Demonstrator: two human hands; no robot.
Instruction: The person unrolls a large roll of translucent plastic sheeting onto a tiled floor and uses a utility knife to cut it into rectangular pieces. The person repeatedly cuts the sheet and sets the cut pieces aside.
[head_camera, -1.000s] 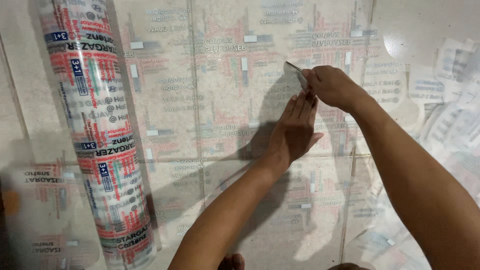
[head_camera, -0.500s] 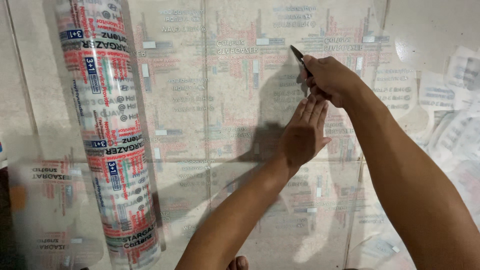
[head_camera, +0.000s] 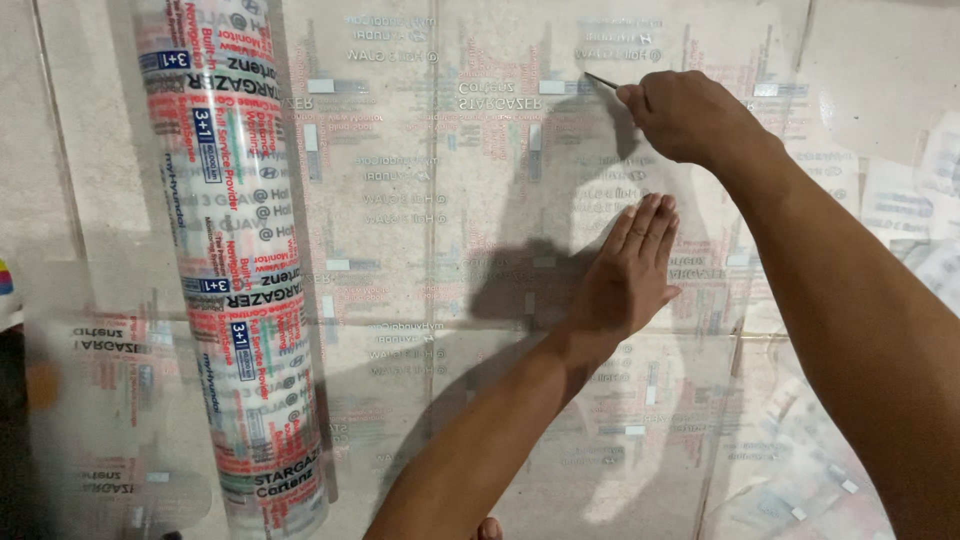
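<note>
A clear plastic sheet (head_camera: 430, 250) with faint printed patterns lies unrolled flat on the tiled floor. My left hand (head_camera: 625, 275) presses flat on it, fingers together and pointing up the frame. My right hand (head_camera: 685, 115) is closed around a thin dark blade (head_camera: 600, 80), whose tip touches the sheet near its far part, above my left hand. The rolled part of the printed film (head_camera: 235, 260) lies at the left as a long tube.
Loose cut pieces of the same printed film (head_camera: 900, 230) lie overlapping at the right. Pale floor tiles (head_camera: 60, 180) show at the left. A dark area and a small coloured object (head_camera: 5, 280) sit at the left edge.
My right hand with the blade has moved away from me up the sheet. My left hand has stayed flat, and the gap between the two hands has grown.
</note>
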